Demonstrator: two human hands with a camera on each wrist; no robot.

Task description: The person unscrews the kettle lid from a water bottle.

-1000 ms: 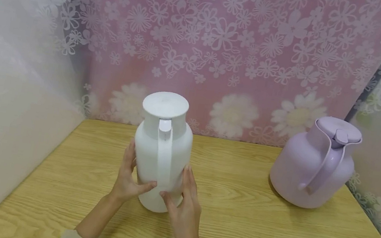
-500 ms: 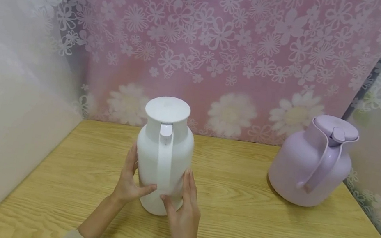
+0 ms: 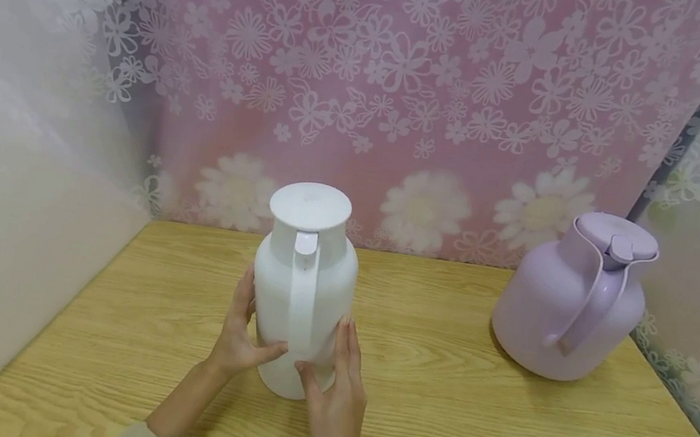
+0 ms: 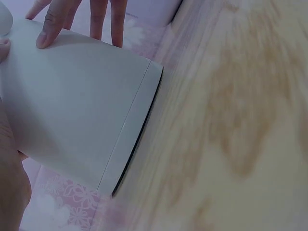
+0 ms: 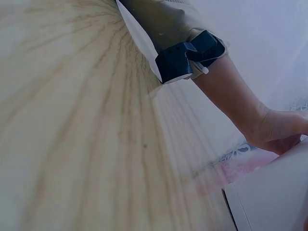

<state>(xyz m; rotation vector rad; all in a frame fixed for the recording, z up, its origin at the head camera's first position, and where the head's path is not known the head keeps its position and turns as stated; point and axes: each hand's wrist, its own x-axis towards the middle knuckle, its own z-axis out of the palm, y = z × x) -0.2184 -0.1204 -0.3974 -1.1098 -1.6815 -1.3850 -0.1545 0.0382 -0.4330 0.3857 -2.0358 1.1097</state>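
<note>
A white thermos jug [image 3: 330, 299] stands upright between my two hands, its handle [image 3: 301, 302] and lid lever [image 3: 306, 243] facing me. My left hand [image 3: 236, 342] holds the lower left side, thumb on the front below the handle. On the opposite side my right hand [image 3: 339, 408] grips it, fingers along the wall and thumb at the front. In the left wrist view the jug's base [image 4: 130, 130] is at the wooden surface; whether it touches, I cannot tell. The far side of the jug is hidden.
A lilac thermos jug [image 3: 535, 309] stands at the right on the wooden table [image 3: 422, 413]. A pink floral sheet [image 3: 365, 122] hangs behind, with pale panels at left and right. The left sleeve carries a dark wrist device [image 5: 178, 62].
Between both hands, the white jug has shifted slightly right and lower in the head view. The grip looks the same, and the lilac jug keeps its place on the table.
</note>
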